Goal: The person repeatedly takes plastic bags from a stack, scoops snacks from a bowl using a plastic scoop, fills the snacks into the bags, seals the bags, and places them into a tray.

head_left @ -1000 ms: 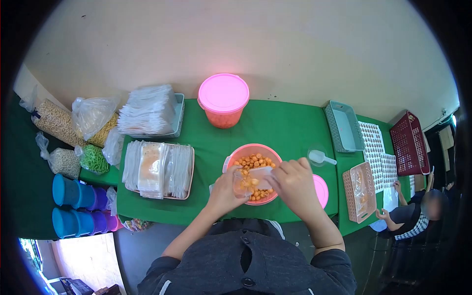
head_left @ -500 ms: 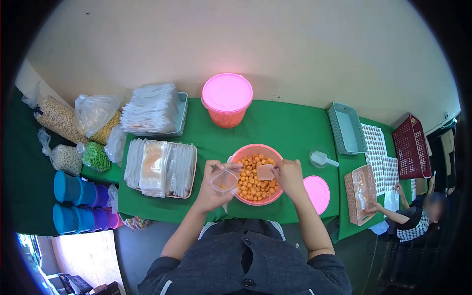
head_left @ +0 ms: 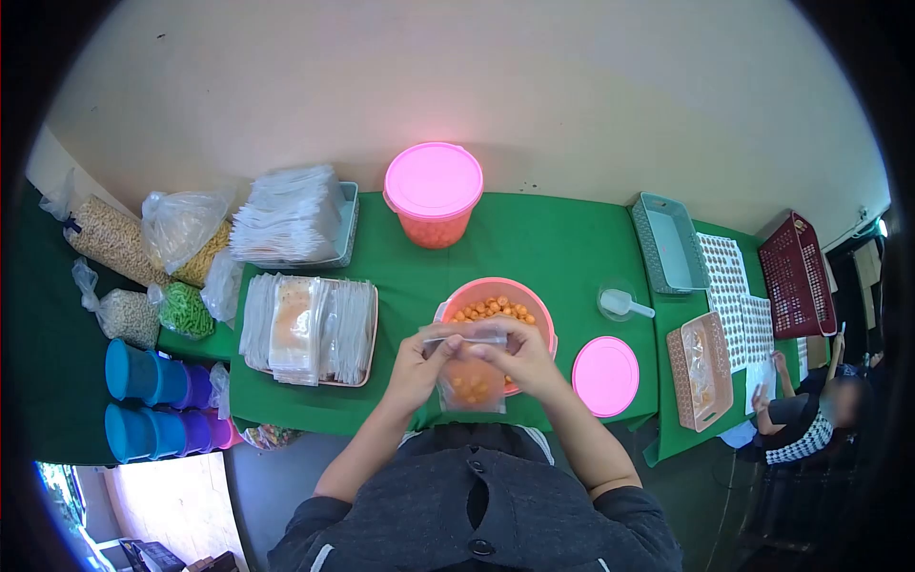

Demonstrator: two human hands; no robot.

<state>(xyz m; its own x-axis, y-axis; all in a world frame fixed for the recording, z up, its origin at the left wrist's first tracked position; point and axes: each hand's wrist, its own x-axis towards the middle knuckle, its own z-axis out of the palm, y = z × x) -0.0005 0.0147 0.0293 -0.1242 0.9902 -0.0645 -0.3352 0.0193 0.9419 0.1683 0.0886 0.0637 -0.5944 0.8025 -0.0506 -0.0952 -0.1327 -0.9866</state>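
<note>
- The clear plastic bag (head_left: pixel 471 389) looks light and limp: thin film that should fold easily and may be a little slippery between the fingers.
- The orange balls (head_left: pixel 463 384) inside it look like a dry, brittle snack, so squeezing the lower part could crush them; the top edge, above the contents, seems the best place to take hold.
- The left hand (head_left: pixel 416 368) pinches the bag's upper edge on its left side, the thumb pointing inward.
- The right hand (head_left: pixel 526 357) grips the same edge on its right side, the two thumbs close to each other.
- The bag hangs below both hands, between the wrists, its bottom toward the person's body.
- Behind it on the counter (head_left: pixel 558 234), the pink bowl (head_left: pixel 547 329) is partly hidden; whether bag and rim touch, I cannot tell.
</note>
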